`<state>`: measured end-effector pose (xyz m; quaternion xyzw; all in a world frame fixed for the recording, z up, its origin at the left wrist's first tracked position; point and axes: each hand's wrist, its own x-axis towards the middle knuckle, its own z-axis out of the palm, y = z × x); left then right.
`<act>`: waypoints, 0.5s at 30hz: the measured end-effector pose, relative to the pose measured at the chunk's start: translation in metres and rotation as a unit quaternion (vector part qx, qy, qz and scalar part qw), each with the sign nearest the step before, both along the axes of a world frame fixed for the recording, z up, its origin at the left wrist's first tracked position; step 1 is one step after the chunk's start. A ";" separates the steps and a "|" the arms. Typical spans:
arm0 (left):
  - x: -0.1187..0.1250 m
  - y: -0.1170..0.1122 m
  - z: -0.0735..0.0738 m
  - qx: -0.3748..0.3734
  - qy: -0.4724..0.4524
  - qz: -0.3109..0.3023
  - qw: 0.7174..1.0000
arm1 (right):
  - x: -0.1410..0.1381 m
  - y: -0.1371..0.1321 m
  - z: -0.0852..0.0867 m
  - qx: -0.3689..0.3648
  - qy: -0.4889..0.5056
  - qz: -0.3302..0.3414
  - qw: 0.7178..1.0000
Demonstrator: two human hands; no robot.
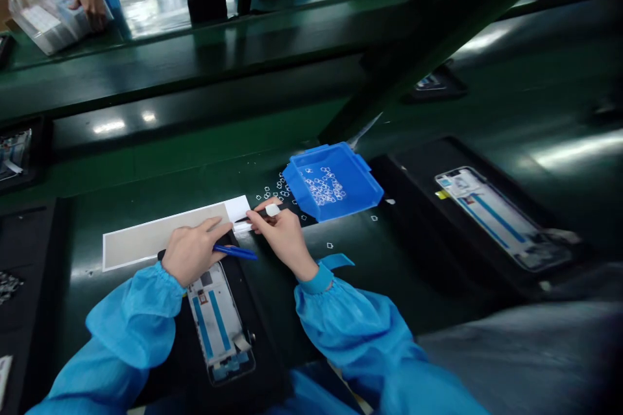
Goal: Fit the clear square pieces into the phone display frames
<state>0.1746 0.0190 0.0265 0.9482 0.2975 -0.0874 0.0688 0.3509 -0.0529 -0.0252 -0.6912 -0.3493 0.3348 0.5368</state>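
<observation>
My left hand (192, 251) lies on the right end of a long pale strip (146, 238) and holds a blue pen-like tool (236, 251), fingers curled round it. My right hand (280, 233) pinches a thin dark tool (253, 214) whose tip points left at the strip's white end (238, 209). A white cot covers one fingertip. Below my hands a phone frame (219, 321) lies in a black tray (263, 350).
A blue bin (360, 185) of small white square parts stands right of my hands, with several loose ones on the green bench. Another phone frame (501, 217) lies in a black tray at right. Another person's hand (90, 0) rests on a clear box, far left.
</observation>
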 end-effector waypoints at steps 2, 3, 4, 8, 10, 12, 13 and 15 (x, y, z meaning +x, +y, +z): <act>0.000 0.000 -0.001 -0.012 -0.001 0.003 1.000 | -0.001 0.000 -0.001 -0.015 -0.029 0.006 0.999; 0.000 0.000 -0.001 -0.012 -0.001 0.005 1.000 | -0.001 0.000 0.000 -0.021 -0.041 0.009 0.999; -0.001 -0.001 -0.002 -0.010 0.000 0.007 1.000 | -0.001 0.000 0.000 -0.025 -0.051 0.012 0.998; -0.003 -0.003 -0.004 0.001 0.004 0.013 1.000 | -0.002 0.000 0.004 -0.034 -0.083 0.029 0.996; -0.003 -0.003 -0.005 0.006 0.002 0.013 1.000 | -0.001 0.000 0.005 -0.039 -0.088 0.029 0.995; -0.002 -0.003 -0.005 0.011 0.000 0.013 1.000 | -0.001 0.000 0.006 -0.042 -0.090 0.027 0.995; -0.002 -0.003 -0.004 0.012 -0.001 0.014 1.000 | -0.001 -0.001 0.006 -0.042 -0.091 0.028 0.995; -0.001 -0.003 -0.003 0.010 -0.002 0.015 1.000 | -0.001 -0.001 0.005 -0.042 -0.086 0.029 0.995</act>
